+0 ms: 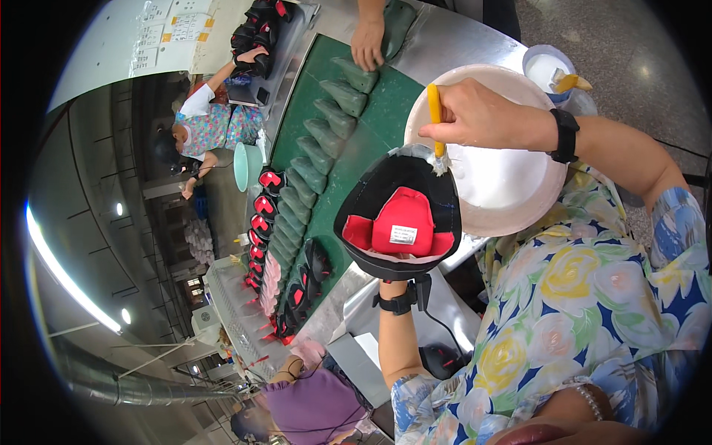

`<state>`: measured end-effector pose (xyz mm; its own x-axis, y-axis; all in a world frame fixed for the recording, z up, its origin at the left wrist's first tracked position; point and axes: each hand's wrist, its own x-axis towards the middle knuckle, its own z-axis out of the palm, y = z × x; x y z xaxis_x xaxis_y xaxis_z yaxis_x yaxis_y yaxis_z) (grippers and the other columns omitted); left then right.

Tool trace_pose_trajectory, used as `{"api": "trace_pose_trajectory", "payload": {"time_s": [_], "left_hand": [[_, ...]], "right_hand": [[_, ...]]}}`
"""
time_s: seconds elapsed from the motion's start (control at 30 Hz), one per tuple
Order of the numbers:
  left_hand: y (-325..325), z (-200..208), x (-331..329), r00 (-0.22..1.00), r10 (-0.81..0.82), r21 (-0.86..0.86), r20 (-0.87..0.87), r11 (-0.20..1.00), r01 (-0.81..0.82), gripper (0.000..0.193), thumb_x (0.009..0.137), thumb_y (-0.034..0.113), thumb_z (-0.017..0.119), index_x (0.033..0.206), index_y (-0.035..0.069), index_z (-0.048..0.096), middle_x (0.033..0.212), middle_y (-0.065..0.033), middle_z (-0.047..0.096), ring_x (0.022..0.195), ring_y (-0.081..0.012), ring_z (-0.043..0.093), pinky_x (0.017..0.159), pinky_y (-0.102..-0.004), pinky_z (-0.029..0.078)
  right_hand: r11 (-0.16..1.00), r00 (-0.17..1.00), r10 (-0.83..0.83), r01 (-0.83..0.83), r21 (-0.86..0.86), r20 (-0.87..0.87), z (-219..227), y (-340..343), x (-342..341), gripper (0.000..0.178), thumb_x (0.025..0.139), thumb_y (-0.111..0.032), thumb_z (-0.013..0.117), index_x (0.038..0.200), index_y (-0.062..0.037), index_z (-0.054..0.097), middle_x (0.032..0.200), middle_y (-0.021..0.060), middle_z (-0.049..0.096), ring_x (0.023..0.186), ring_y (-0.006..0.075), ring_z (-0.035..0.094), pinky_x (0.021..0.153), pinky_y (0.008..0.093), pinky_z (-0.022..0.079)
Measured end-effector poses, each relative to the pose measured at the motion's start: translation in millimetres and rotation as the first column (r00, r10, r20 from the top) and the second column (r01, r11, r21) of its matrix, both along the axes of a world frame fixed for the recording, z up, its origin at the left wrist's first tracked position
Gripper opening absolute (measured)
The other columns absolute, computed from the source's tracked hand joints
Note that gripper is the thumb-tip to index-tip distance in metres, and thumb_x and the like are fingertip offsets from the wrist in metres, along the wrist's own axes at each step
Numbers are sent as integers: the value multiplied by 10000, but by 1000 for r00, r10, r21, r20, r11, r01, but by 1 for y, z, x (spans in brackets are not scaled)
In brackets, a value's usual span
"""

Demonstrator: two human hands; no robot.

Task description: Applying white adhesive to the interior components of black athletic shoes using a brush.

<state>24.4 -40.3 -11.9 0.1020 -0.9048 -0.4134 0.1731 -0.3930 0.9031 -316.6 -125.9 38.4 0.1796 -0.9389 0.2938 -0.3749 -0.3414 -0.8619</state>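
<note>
overhead, i see my left hand (397, 278) hidden under the black shoe upper (398, 215), closed around it from inside so its rim tilts up. my right hand (475, 115) pinches a yellow brush (435, 119), bristles touching that rim, over the white bowl (512, 185) at the counter (445, 44) edge.

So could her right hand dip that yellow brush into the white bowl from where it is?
Probably yes: the right hand holds the yellow brush just over the white bowl, and nothing lies between them.
</note>
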Motion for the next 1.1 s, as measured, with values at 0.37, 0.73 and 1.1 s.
{"api": "trace_pose_trajectory", "payload": {"time_s": [0.37,0.73,1.1], "left_hand": [[-2,-17,-14,989,-1,-199,145,980,31,593,974,407,509,1452,74,395,1435,-121,492,1293,-294,491,1102,-454,384],[-1,-22,-18,969,20,-321,245,945,62,599,959,386,537,1445,64,400,1428,-123,495,1289,-287,493,1096,-442,385],[-23,7,-9,900,173,-585,401,804,106,606,944,366,565,1439,54,406,1421,-126,499,1284,-280,495,1089,-430,387]], "right_hand": [[986,991,75,-90,139,110,-7,24,21,389,855,-300,699,849,88,669,675,175,664,587,245,654,555,316,497],[996,977,-4,-16,92,211,-7,27,29,338,859,-268,696,836,67,661,694,172,663,611,253,654,584,344,500],[907,863,87,-275,318,498,2,39,25,313,875,-277,721,871,29,658,725,88,665,630,128,633,564,269,479]]}}
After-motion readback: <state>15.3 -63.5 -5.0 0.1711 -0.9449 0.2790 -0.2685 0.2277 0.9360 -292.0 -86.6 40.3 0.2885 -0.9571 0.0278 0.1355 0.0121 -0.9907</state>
